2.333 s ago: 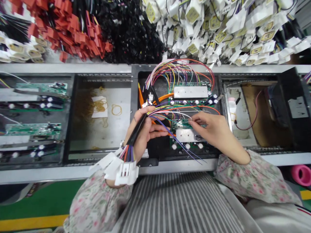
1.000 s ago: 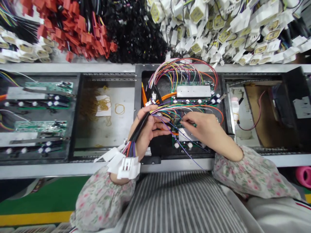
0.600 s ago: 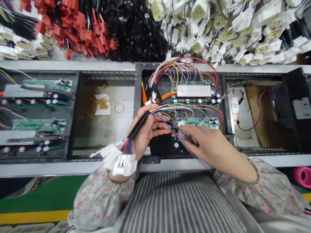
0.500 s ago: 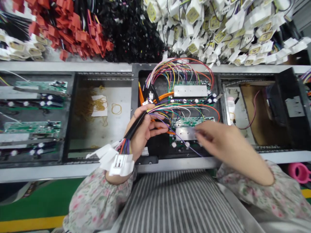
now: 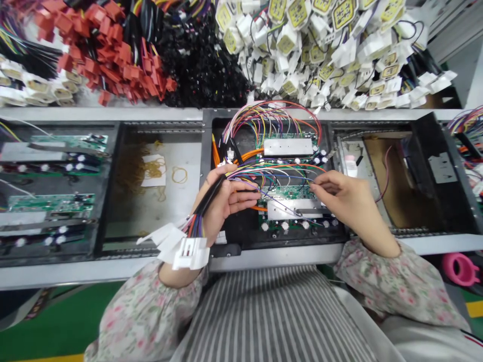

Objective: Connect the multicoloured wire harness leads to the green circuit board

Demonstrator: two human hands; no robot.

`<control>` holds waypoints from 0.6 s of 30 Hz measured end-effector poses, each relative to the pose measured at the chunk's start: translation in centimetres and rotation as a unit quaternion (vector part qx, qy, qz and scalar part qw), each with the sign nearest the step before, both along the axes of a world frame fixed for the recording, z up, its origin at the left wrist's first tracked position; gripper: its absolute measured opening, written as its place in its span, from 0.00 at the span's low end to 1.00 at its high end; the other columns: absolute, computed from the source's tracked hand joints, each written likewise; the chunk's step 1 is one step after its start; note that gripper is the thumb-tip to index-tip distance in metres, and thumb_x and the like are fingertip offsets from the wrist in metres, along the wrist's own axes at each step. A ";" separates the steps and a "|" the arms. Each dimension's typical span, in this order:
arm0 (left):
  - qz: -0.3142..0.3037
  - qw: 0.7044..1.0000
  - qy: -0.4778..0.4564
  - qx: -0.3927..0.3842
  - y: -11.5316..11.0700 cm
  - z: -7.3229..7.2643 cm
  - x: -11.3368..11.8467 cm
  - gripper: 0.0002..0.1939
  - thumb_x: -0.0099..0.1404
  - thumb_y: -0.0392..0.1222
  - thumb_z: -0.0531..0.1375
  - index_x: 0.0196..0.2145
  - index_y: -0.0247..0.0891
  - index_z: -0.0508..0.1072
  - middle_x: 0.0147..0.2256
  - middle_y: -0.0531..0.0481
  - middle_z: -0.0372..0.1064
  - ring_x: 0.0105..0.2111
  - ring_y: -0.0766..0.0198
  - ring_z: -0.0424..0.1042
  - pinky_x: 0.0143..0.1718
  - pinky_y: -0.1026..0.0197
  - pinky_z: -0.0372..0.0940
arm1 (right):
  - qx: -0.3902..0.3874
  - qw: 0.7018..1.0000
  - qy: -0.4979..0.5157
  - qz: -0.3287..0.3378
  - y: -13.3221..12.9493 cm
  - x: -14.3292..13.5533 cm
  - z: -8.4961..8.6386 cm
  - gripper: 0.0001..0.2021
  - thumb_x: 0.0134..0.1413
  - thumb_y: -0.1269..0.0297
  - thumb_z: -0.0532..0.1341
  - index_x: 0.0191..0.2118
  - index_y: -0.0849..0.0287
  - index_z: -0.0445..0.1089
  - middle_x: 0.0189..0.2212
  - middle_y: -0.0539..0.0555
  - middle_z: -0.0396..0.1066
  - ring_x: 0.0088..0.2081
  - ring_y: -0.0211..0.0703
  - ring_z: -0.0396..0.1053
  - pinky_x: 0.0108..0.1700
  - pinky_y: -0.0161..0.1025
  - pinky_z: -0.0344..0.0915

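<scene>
Harness (image 5: pixel 208 200) clamped in left hand (image 5: pixel 219 213), right hand (image 5: pixel 344 195) pinching a thin wire (image 5: pixel 300 177), circuit board (image 5: pixel 291 192) beneath

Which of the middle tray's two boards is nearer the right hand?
The lower board in view, beside the right hand; the upper board sits farther off.

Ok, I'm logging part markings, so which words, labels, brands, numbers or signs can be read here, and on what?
None can be read.
Green boards: any print is too small to read.
Nearest connector: any marking is too small or blurred.
White sheet at far right: dark marks, none legible.
</scene>
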State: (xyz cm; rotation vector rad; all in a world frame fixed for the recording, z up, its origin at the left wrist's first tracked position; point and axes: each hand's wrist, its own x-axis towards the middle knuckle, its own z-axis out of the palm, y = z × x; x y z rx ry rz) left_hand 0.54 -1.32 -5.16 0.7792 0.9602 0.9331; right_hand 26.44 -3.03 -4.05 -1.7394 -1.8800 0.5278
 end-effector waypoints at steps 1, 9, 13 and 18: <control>0.000 1.000 -0.001 -0.001 0.0 0.0 0.0 0.21 0.63 0.52 0.62 0.47 0.43 0.59 0.36 0.50 0.78 0.35 0.59 0.80 0.37 0.58 0.75 | -0.003 1.000 0.002 -0.001 0.1 0.1 0.0 0.03 0.51 0.66 0.61 0.28 0.55 0.69 0.22 0.49 0.74 0.24 0.41 0.73 0.26 0.36 0.67; -0.003 1.000 -0.008 -0.008 0.2 0.1 -0.1 0.20 0.64 0.52 0.61 0.47 0.43 0.60 0.36 0.50 0.79 0.35 0.60 0.80 0.37 0.60 0.75 | -0.016 0.999 -0.028 0.041 0.4 0.4 0.0 0.05 0.51 0.69 0.62 0.26 0.54 0.67 0.20 0.48 0.73 0.22 0.40 0.71 0.24 0.35 0.62; 0.001 1.000 -0.012 -0.018 0.3 0.3 0.1 0.20 0.63 0.52 0.62 0.47 0.43 0.60 0.36 0.50 0.79 0.35 0.60 0.80 0.37 0.60 0.75 | -0.020 0.997 -0.065 0.047 0.5 0.4 0.6 0.08 0.53 0.67 0.62 0.25 0.54 0.67 0.18 0.48 0.71 0.20 0.39 0.68 0.23 0.36 0.58; -0.008 0.999 0.038 -0.005 0.4 0.1 0.1 0.22 0.62 0.57 0.61 0.46 0.43 0.59 0.36 0.49 0.77 0.34 0.59 0.80 0.36 0.58 0.74 | -0.047 0.988 -0.065 0.131 -0.9 -0.8 2.6 0.10 0.56 0.60 0.62 0.26 0.56 0.71 0.21 0.48 0.72 0.20 0.37 0.67 0.23 0.36 0.59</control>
